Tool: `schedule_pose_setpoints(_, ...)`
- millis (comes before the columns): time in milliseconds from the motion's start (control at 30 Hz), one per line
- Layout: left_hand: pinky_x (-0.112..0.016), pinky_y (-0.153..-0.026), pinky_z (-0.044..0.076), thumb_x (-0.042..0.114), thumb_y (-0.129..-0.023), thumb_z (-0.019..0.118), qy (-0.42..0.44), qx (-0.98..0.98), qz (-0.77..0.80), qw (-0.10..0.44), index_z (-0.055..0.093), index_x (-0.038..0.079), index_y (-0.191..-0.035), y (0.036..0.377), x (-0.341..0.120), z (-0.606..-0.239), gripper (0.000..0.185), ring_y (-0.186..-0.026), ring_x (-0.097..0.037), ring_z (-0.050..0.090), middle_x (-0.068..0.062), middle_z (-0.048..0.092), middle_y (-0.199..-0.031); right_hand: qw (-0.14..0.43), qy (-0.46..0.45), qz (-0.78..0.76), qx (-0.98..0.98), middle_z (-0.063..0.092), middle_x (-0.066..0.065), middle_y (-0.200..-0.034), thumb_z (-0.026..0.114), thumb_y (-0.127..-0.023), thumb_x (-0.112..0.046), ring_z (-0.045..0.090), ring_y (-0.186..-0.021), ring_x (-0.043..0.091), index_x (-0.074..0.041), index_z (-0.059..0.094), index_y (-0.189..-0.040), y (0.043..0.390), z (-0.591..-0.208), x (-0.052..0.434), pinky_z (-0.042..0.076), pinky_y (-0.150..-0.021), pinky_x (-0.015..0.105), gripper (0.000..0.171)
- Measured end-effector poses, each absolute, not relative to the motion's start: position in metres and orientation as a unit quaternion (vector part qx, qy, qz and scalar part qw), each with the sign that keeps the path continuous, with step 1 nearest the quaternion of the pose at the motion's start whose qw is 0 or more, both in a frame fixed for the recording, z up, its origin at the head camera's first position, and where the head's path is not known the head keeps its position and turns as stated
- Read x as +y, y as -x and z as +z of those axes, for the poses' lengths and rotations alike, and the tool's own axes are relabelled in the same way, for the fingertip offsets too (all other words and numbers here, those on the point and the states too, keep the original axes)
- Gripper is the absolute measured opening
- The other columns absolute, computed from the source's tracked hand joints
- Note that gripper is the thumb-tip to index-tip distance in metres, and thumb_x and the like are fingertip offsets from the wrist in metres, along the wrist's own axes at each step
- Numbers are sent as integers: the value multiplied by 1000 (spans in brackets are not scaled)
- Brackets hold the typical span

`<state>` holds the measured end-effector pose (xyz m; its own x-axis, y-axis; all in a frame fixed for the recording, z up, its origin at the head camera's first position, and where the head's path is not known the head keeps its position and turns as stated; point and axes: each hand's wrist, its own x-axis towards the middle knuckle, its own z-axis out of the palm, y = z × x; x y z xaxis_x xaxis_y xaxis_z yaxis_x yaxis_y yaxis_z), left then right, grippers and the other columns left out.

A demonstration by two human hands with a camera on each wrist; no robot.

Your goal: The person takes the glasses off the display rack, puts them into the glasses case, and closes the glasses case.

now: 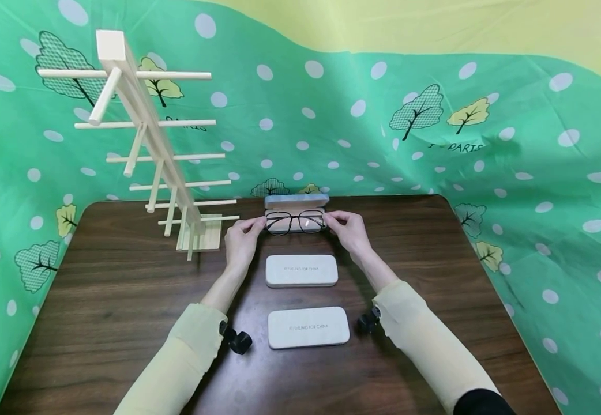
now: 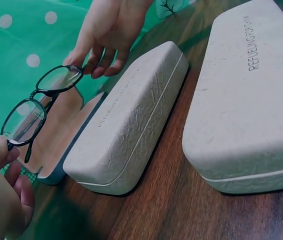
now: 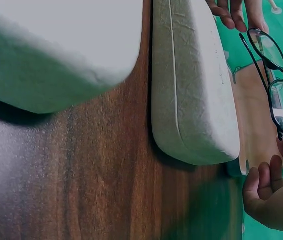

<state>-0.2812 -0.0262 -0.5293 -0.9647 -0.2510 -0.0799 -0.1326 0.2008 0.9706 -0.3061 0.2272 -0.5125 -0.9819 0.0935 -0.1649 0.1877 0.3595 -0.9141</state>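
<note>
Black-framed eyeglasses [image 1: 291, 217] are held up between both hands, above an open glasses case [image 1: 297, 200] with a blue outside and pinkish lining. My left hand [image 1: 241, 239] pinches one end of the frame between thumb and finger. At the opposite end, my right hand [image 1: 349, 230] pinches the frame the same way. The left wrist view shows the eyeglasses [image 2: 41, 102] raised clear of the case lining [image 2: 64, 127], their temples folded behind the lenses. Two closed white cases, the nearer one [image 1: 308, 327] and the middle one [image 1: 301, 271], lie in line between the forearms.
A wooden display rack [image 1: 162, 150] with pegs on several levels stands left of the left hand, its base [image 1: 209, 233] on the dark wooden table [image 1: 108, 323]. Behind the table hangs a green dotted cloth [image 1: 300, 115].
</note>
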Motion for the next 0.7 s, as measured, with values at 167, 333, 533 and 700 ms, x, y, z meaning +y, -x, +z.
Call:
schedule_pose_setpoints(167,-41,-102,49,34,-95,74,-141,-771,-620,46,82,13,-110,283,-25,-530,27,-115,-26,67,-12,75,-113,41,-85,-559,824,71,1,-103,69,-100,-24,64,-100,29,0,75,-116,310,-515,227,55,-84,32,29)
schedule_pose_setpoints(333,-40,-104,48,33,-95,75,-148,-766,-624,50,82,13,-109,287,-23,-533,26,-116,-25,67,-12,76,-114,43,-89,-553,828,71,2,-104,69,-100,-24,63,-93,20,-1,76,-116,313,-516,226,52,-78,24,29)
schedule_pose_setpoints(533,-40,-105,48,34,-94,75,-154,-763,-625,48,82,13,-109,292,-22,-536,26,-117,-25,67,-11,76,-117,42,-91,-544,833,73,4,-108,69,-100,-23,59,-87,8,-1,75,-117,318,-518,227,52,-77,20,29)
schedule_pose_setpoints(700,-40,-110,47,34,-94,75,-158,-766,-622,47,82,13,-109,295,-21,-539,26,-123,-24,66,-9,76,-122,40,-86,-536,839,74,7,-110,69,-100,-25,59,-86,6,-1,75,-116,320,-519,227,54,-81,25,29)
